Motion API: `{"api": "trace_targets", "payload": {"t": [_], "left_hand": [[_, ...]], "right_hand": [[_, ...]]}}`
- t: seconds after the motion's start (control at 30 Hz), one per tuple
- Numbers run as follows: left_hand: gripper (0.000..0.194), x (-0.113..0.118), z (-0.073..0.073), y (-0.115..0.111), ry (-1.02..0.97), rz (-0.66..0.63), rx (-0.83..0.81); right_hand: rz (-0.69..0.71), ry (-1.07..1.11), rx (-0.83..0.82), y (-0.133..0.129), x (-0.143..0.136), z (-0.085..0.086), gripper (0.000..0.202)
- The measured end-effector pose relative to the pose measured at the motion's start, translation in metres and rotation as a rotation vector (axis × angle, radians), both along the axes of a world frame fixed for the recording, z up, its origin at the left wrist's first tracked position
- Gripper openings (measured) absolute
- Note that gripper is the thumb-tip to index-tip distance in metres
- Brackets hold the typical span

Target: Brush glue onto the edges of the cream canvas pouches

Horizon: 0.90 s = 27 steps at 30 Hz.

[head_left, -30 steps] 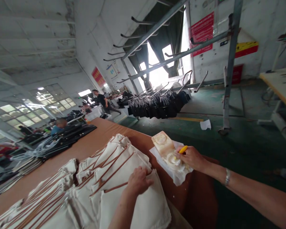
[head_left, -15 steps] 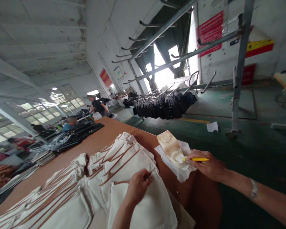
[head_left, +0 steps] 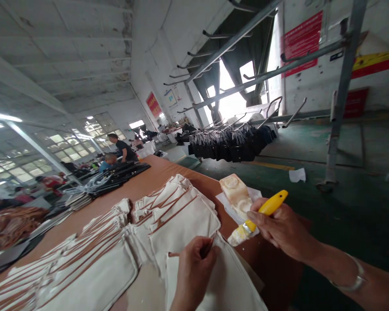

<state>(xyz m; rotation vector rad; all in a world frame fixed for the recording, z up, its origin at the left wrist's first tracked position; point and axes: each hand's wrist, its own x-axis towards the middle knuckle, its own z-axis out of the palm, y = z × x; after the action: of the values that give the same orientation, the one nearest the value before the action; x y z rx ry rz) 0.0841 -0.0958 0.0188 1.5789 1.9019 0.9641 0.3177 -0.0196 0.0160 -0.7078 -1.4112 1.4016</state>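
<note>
My right hand grips a yellow-handled brush, its bristles coated with white stuff and pointing down to the left. Behind the brush, a cream-coloured block or container rests on white paper near the table edge. My left hand is closed, pinching a thin brown strip at the edge of the nearest white fabric piece. Overlapping white pieces with brown trim spread to the left across the brown table.
Dark pieces lie at the table's far left, near a brown heap. A metal rack with dark hanging items stands beyond the table. A person in black stands farther back.
My right hand has lifted the brush off the cream block and brought it nearer, its bristles now beside the fabric. The view has shifted slightly; my left hand still pinches at the fabric edge.
</note>
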Motion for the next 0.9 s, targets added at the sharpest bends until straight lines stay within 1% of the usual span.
{"api": "trace_targets", "payload": {"t": [0.1, 0.17, 0.27, 0.4, 0.47, 0.53, 0.67, 0.73, 0.83, 0.9], "left_hand": [[0.015, 0.004, -0.004, -0.004, 0.039, -0.005, 0.041], [0.015, 0.007, -0.008, -0.007, 0.070, -0.006, 0.063], [0.013, 0.012, -0.011, -0.010, 0.132, -0.007, 0.088], [0.013, 0.014, -0.011, -0.011, 0.175, -0.024, 0.092], [0.014, 0.013, -0.011, -0.010, 0.158, -0.014, 0.082], [0.015, 0.012, -0.012, -0.009, 0.133, -0.002, 0.078], [0.015, 0.014, -0.017, -0.006, 0.102, 0.009, 0.101], [0.015, 0.015, -0.020, -0.006, 0.117, 0.000, 0.114], [0.016, 0.014, -0.022, -0.009, 0.191, -0.010, 0.143], [0.017, 0.012, -0.021, -0.014, 0.281, -0.028, 0.200]], "right_hand": [[0.015, -0.023, 0.036, -0.013, -0.011, 0.014, 0.032], [0.016, -0.036, 0.105, -0.018, -0.018, 0.019, 0.030], [-0.014, -0.076, 0.241, -0.018, -0.025, 0.020, 0.023], [-0.129, -0.109, 0.368, -0.011, -0.025, 0.018, 0.018], [-0.171, -0.104, 0.381, -0.010, -0.020, 0.019, 0.019], [-0.171, -0.095, 0.381, -0.013, -0.017, 0.020, 0.020], [-0.069, -0.113, 0.410, -0.023, -0.020, 0.018, 0.018], [-0.058, -0.123, 0.419, -0.021, -0.024, 0.017, 0.017], [-0.150, -0.118, 0.435, -0.012, -0.022, 0.017, 0.018], [-0.213, -0.104, 0.413, -0.006, -0.015, 0.019, 0.019]]}}
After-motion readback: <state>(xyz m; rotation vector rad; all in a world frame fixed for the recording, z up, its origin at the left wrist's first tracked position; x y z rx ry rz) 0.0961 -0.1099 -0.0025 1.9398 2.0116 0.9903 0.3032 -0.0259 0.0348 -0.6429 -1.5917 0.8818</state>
